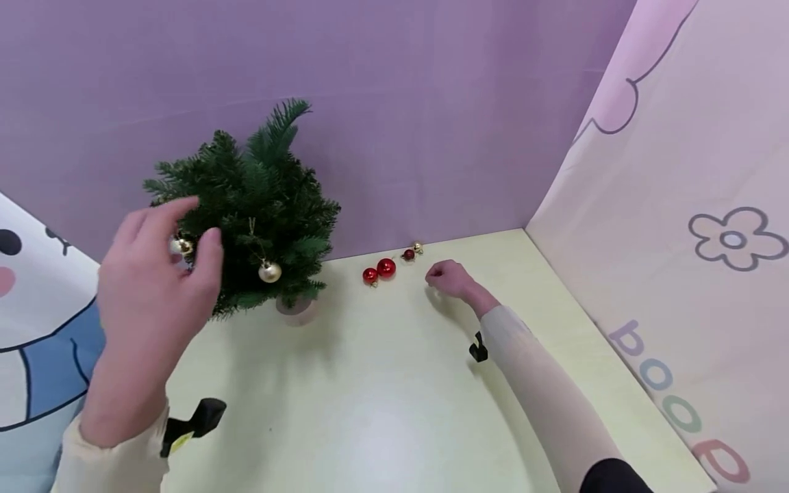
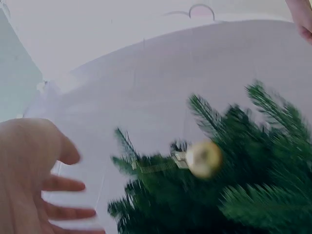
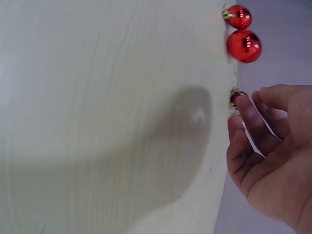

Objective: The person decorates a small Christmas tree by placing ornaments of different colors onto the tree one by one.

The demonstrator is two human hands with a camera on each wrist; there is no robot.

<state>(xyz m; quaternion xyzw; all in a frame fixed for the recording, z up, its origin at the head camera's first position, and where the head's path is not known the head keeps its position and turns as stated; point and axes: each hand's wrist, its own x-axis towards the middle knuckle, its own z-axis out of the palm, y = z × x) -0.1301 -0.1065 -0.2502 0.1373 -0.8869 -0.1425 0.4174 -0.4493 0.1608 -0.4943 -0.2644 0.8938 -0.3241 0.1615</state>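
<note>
My left hand [image 1: 157,281], fingers apart and holding nothing, is raised in front of the left side of a small artificial Christmas tree [image 1: 265,185]. From the tree's front hangs a pale gold ball ornament [image 1: 270,271] on a string. A second shiny ornament [image 1: 179,246] is partly hidden behind the left hand. In the left wrist view, a blurred gold ball [image 2: 204,159] hangs among the branches, apart from the fingers [image 2: 68,213]. Above the table's back part, my right hand [image 1: 455,281] has loosely curled fingers with nothing in them. Beside it lies a dark red ball [image 1: 408,255].
Two bright red balls, a larger one [image 1: 386,268] and a smaller one [image 1: 370,276], lie by the back wall. A tiny gold ball [image 1: 418,247] sits behind the dark red one. Purple cloth [image 1: 431,116] backs the pale table [image 1: 382,383]; a printed panel [image 1: 678,205] stands right.
</note>
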